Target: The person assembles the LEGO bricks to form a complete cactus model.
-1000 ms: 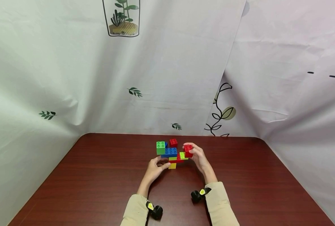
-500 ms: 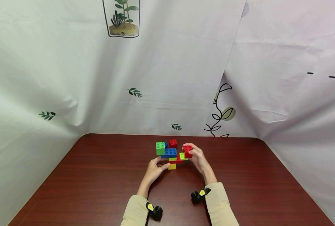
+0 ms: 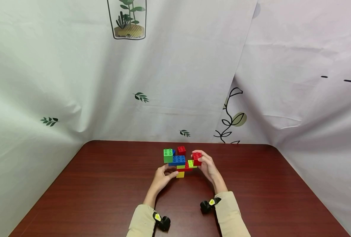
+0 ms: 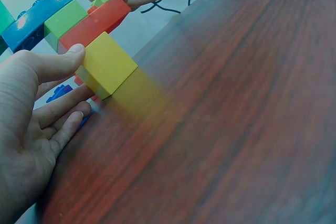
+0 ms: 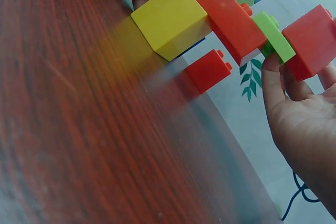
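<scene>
A structure of joined toy bricks stands near the table's far side on a yellow brick (image 4: 110,64). Above the yellow one lies a long red brick (image 5: 226,19), with a blue brick (image 3: 179,160) and a green brick (image 3: 168,156) higher at the left. At the right end, a thin light green brick (image 5: 274,38) carries a red brick (image 3: 196,158). My left hand (image 3: 160,179) grips the base, thumb on the yellow brick's near corner and fingers behind. With my right hand (image 3: 208,166) I hold the right-end red brick, a finger touching underneath the thin green one.
Behind the structure, a separate red brick (image 3: 181,150) stands on the brown table (image 3: 104,184). Some blue pieces (image 4: 60,93) show partly hidden behind my left hand. White printed cloth (image 3: 175,65) hangs beyond the table edge. Each sleeve bears a black wrist camera.
</scene>
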Tool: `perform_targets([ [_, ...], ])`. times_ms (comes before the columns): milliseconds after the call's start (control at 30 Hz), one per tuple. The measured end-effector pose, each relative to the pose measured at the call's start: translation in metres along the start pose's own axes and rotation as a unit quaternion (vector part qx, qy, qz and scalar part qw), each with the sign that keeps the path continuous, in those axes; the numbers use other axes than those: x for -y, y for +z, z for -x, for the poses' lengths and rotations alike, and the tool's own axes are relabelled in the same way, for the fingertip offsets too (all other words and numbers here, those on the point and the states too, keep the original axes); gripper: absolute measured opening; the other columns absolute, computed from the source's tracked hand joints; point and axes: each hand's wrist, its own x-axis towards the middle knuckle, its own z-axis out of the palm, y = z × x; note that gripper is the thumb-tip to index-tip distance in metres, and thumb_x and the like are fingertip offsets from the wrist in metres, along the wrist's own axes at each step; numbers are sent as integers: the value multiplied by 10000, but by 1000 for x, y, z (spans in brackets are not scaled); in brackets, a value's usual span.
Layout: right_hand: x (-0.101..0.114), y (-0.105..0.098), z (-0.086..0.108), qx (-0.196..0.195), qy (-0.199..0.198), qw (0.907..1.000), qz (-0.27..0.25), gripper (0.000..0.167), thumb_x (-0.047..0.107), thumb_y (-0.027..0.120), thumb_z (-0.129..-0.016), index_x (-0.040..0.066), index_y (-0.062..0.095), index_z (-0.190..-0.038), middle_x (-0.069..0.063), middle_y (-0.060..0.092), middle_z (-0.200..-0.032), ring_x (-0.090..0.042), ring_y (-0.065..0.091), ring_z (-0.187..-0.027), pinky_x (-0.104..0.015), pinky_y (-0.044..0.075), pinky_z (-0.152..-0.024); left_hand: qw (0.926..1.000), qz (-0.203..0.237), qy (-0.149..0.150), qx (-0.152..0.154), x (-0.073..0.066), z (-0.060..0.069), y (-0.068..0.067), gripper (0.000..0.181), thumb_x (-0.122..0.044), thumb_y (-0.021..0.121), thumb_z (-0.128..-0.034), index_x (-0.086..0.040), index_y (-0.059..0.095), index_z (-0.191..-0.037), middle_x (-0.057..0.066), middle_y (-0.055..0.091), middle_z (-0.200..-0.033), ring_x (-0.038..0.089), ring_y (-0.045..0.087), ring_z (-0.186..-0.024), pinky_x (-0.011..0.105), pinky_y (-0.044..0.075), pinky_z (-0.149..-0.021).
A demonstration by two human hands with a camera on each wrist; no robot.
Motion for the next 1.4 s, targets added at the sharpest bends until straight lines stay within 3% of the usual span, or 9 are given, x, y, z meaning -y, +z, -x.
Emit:
perform_targets([
  [267,-1,-1,-1,97,0,9999,-72,321,94,453,-855,226,604,-1106,1,629,-1105,-113,560,-1001,-233,497,-840,10000,26,13,10,1,1,1,349,-210,712,-886,13,665,-1149,201,692,-1132,176,642,-862,234,518,-738],
  [600,0,0,1,7,20,10000,31,313,93,465,-861,171,612,-1126,86,649,-1061,-130,556,-1026,-224,491,-867,10000,26,-72,35,-1,1,1,378,-219,714,-885,20,654,-1172,203,688,-1149,188,638,-870,242,516,-744],
  [733,-2,0,0,11,-168,9999,26,330,132,494,-852,132,619,-1157,59,651,-1092,-94,563,-1006,-233,493,-860,10000,2,-66,46,-2,1,0,383,-222,711,-888,21,651,-1177,201,685,-1159,194,636,-881,257,518,-753],
  [933,-5,-2,-1,289,-603,9977,62,333,201,534,-862,166,645,-1173,75,659,-1121,-62,558,-1012,-234,491,-843,10000,-15,-41,44,-2,1,-1,380,-223,709,-889,18,649,-1176,201,685,-1161,198,640,-884,253,519,-754],
  [1267,-1,1,-1,-69,36,10000,-10,387,90,475,-861,11,548,-1233,-15,644,-1135,-111,557,-1041,-248,493,-883,10000,-17,-32,2,-1,1,0,359,-214,708,-890,16,657,-1161,203,688,-1141,190,645,-871,228,517,-743],
  [1400,1,3,1,-94,81,9999,-81,372,76,467,-863,23,556,-1220,-24,640,-1123,-142,545,-1062,-249,494,-872,10000,-10,42,-29,-1,1,0,349,-198,707,-888,26,661,-1151,212,689,-1131,186,648,-867,221,518,-738],
])
